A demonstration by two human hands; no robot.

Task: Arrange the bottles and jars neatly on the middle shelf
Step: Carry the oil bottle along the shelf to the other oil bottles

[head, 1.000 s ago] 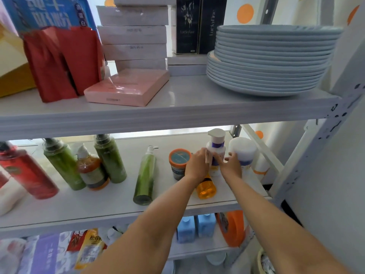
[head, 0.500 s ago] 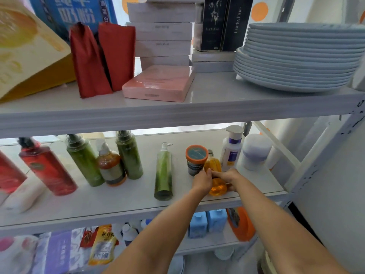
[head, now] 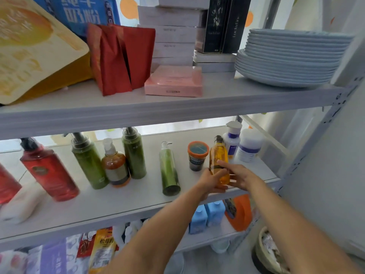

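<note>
A clear orange bottle (head: 217, 157) with a dark cap stands upright near the front right of the middle shelf (head: 128, 200). My left hand (head: 210, 179) wraps its lower part from the left. My right hand (head: 241, 177) presses on it from the right, index finger across its front. In a loose row to the left stand a slim green pump bottle (head: 169, 171), two dark green bottles (head: 134, 153) (head: 88, 161), an amber pump bottle (head: 115, 167) and a red bottle (head: 47, 171). An orange-lidded jar (head: 198, 155) sits just behind the held bottle.
At the back right stand a white bottle with purple trim (head: 232, 141) and a white jar (head: 249, 145). The upper shelf carries stacked plates (head: 292, 58), boxes and red pouches. Blue bottles (head: 207, 216) and an orange jug sit on the shelf below. The rack post (head: 316, 139) is at the right.
Both hands left the white purple-trimmed bottle at the back and came forward onto the orange bottle. That bottle now stands upright between them. The view has shifted left.
</note>
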